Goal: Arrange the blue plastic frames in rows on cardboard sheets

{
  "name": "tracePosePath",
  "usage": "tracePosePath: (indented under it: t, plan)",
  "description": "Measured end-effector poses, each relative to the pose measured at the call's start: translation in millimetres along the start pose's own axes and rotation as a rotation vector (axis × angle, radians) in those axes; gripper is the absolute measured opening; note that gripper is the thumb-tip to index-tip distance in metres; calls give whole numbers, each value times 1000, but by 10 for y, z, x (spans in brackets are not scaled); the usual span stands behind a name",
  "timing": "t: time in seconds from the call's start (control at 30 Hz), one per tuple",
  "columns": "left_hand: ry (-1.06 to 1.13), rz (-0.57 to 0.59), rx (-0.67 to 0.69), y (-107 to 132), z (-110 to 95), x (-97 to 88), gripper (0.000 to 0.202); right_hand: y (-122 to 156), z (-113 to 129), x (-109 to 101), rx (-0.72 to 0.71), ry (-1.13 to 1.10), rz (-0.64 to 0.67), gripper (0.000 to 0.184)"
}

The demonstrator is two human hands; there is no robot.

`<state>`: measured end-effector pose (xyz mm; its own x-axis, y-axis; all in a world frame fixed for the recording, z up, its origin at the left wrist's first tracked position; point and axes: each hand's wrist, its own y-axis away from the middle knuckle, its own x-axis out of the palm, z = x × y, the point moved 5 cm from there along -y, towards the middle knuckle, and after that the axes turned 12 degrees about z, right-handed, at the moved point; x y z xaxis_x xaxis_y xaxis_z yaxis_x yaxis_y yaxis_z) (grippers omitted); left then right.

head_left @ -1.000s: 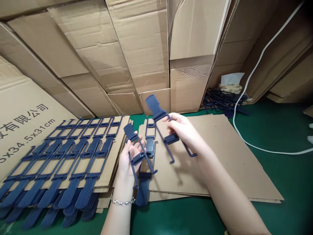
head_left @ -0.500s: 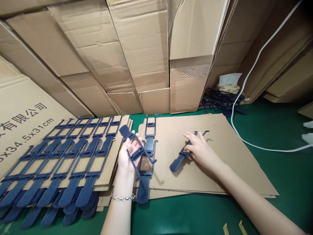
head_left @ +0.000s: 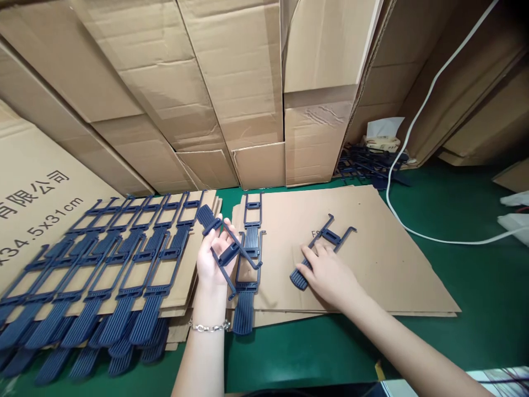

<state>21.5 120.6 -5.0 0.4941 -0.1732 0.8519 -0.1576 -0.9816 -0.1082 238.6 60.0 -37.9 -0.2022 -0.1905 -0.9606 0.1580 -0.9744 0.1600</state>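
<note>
My left hand point(head_left: 211, 262) is closed on a dark blue plastic bracket point(head_left: 228, 255), which has a ribbed paddle at one end and two hooked prongs at the other. It is held tilted above the cardboard, the prongs pointing down and right. My right hand point(head_left: 326, 273) has its fingers closed over the ribbed end of a second dark blue bracket point(head_left: 331, 237), low over the cardboard sheet point(head_left: 380, 259). That bracket's hooked prongs point away from me; the fingers partly hide its middle. Beside my left hand, similar brackets point(head_left: 243, 314) lie end to end on the sheet.
Rows of dark blue brackets point(head_left: 142, 275) cover the cardboard stack at left. Cardboard boxes point(head_left: 243, 82) wall off the back. A loose bracket pile point(head_left: 363, 162) lies by a tissue pack point(head_left: 382, 140). A white cable point(head_left: 392, 212) loops over the green table point(head_left: 467, 264).
My right hand has slid down towards the ribbed end of its bracket, so the pronged end now shows. My left hand keeps its hold. The view has shifted slightly.
</note>
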Motion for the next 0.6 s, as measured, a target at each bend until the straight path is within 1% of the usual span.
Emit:
tracePosePath:
  t: [0.07,0.13,0.2,0.27,0.33,0.5,0.6]
  plan:
    - [6,11,6,-1,-9,-11,31,-83,114,47,-59,1,21,45]
    - [20,1,26,-1,-26,-29,35,-172,177,59,-150,-19,6,40]
    - [44,-9,51,-2,-47,-43,38,-239,201,53,-248,-36,-27,37]
    - [60,-8,67,-2,-64,-47,40,-271,192,46,-306,-42,-61,37]
    - [57,-4,66,-1,-70,-47,40,-279,165,61,-301,-44,-56,41]
    - [57,-18,22,2,-34,-50,37,-291,147,164,-211,-51,87,51]
    - [68,-26,12,5,-14,-43,36,-373,186,170,-192,-55,101,51]
